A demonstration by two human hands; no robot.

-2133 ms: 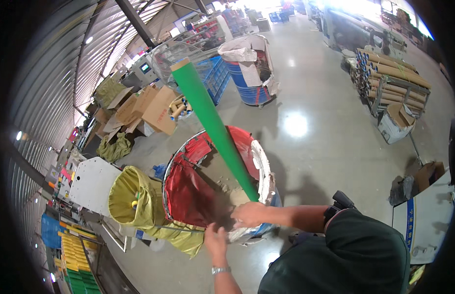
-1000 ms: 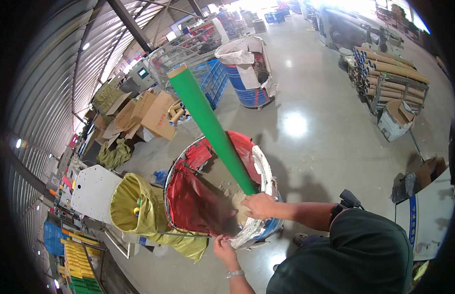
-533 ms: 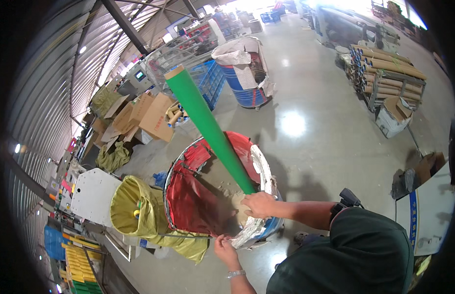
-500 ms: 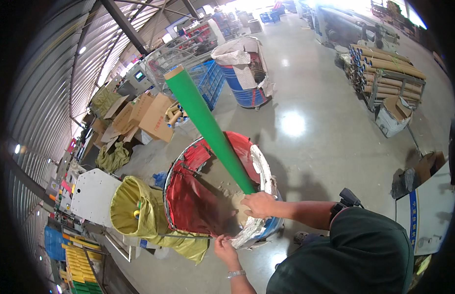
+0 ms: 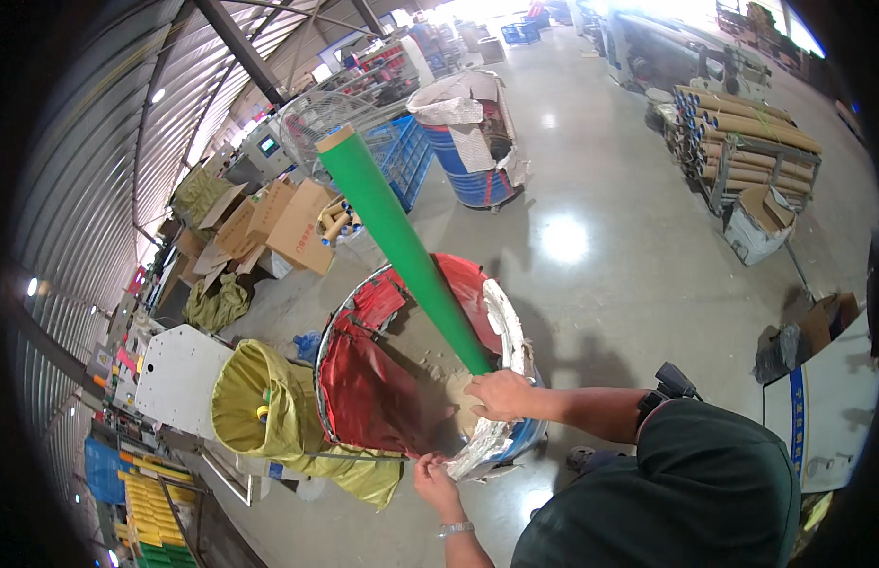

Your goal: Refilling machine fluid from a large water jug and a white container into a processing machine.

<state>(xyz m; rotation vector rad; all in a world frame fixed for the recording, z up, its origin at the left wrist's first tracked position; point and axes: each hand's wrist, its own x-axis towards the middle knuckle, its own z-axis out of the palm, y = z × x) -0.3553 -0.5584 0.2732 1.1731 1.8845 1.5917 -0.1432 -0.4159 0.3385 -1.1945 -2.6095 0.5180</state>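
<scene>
1. Here's the green roll (image 5: 402, 246), leaning in the open drum (image 5: 529, 435), top tilted away leftward, well above the rim.
2. Right hand (image 5: 501, 396): bent fingers right at the roll's lower end; whether they grip it, I can't tell.
3. Left hand (image 5: 435, 483): fingers curled at the near rim; pinching or just resting, can't tell.
4. For good handling, I'd say steady that low end first; a long, leaning roll could swing at the top.
5. Watch the edges! Ragged white rim covering (image 5: 501, 317) on the right, loose red lining (image 5: 354, 383) on the left: either could snag.
6. Room? Yellow sack (image 5: 246, 398) crowds the left, the fan (image 5: 331, 118) stands beyond the top; floor (image 5: 610, 293) spreads widest rightward.
</scene>
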